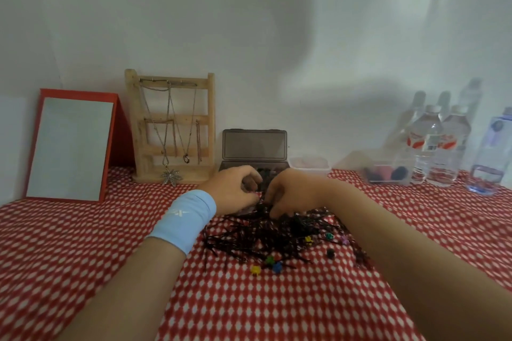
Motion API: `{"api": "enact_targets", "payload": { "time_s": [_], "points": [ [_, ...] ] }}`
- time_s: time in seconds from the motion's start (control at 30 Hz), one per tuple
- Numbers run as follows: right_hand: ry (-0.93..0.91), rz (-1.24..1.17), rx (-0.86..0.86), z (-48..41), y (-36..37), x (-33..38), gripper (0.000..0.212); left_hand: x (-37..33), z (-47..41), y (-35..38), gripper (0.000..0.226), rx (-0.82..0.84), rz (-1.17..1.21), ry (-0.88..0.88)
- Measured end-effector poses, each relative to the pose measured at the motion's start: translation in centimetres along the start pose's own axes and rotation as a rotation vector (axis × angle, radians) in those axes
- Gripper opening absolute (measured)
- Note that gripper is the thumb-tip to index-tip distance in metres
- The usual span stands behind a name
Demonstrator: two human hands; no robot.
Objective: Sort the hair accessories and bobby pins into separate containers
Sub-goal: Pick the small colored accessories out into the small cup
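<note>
Here both my hands meet at the far edge of one tangled heap of thin black metal bobby pins (257,238), which lies mid-table on the red-and-white patterned cloth (83,230). My left hand (235,191), with a pale blue wristband (188,219), has its fingers curled. My right hand (288,194) curls its fingertips down into the heap. I cannot tell whether either hand has hold of any pins.

I count seven small coloured plastic claw clips (270,260) along the heap's near and right edges. Just beyond my hands stands one smoky grey plastic box (254,145), lid up, with one small clear tub (309,165) to its right. Far right are three clear water bottles (426,144).
</note>
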State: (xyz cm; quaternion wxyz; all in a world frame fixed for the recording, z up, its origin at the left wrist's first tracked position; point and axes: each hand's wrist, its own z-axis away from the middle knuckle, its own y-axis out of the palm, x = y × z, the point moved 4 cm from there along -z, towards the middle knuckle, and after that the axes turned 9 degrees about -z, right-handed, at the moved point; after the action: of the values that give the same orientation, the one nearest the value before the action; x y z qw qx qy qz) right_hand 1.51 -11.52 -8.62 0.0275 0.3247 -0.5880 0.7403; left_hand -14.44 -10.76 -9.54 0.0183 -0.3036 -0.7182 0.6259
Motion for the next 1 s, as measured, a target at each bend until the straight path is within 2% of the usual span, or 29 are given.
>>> {"api": "enact_targets", "payload": {
  "time_s": [0.1, 0.17, 0.23, 0.33, 0.4, 0.47, 0.53, 0.6, 0.8, 1.0],
  "points": [
    [0.006, -0.227, -0.151, 0.2, -1.4, -0.6, 0.041, -1.2, -0.3, 0.5, 0.029, 0.078, 0.087, 0.035],
    [-0.008, -0.307, -0.191, 0.3, -2.0, -1.0, 0.046, -1.6, -0.5, 0.7, 0.040, 0.066, 0.166, 0.042],
    [-0.030, -0.326, -0.185, 0.4, -2.3, -1.2, 0.045, -2.1, -0.9, 0.6, 0.046, 0.019, 0.150, 0.051],
    [-0.019, -0.383, -0.217, 0.6, -2.5, -1.9, 0.039, -2.5, -1.7, 0.3, 0.027, -0.070, 0.060, 0.042],
    [0.013, -0.306, -0.240, 0.9, -2.7, -2.8, 0.027, -2.4, -2.0, 0.3, 0.020, -0.078, 0.012, 0.010],
    [0.066, -0.102, -0.114, 1.4, -2.3, -3.7, 0.021, -2.0, -2.2, 0.7, 0.022, -0.062, -0.037, -0.022],
    [0.148, 0.073, 0.086, 2.0, -1.1, -4.3, 0.028, -1.9, -2.2, 1.1, 0.025, -0.059, -0.068, -0.036],
    [0.166, 0.131, 0.136, 2.0, -0.3, -4.5, 0.039, -2.2, -2.0, 1.6, 0.025, -0.046, -0.070, -0.023],
    [0.055, 0.022, 0.029, 2.2, -1.4, -3.5, 0.026, -2.9, -1.5, 2.4, 0.031, 0.015, -0.011, 0.017],
    [-0.011, -0.163, -0.066, 2.4, -2.7, -3.4, 0.031, -2.4, -2.3, 1.8, 0.027, 0.000, -0.019, 0.021]
  ]
}}
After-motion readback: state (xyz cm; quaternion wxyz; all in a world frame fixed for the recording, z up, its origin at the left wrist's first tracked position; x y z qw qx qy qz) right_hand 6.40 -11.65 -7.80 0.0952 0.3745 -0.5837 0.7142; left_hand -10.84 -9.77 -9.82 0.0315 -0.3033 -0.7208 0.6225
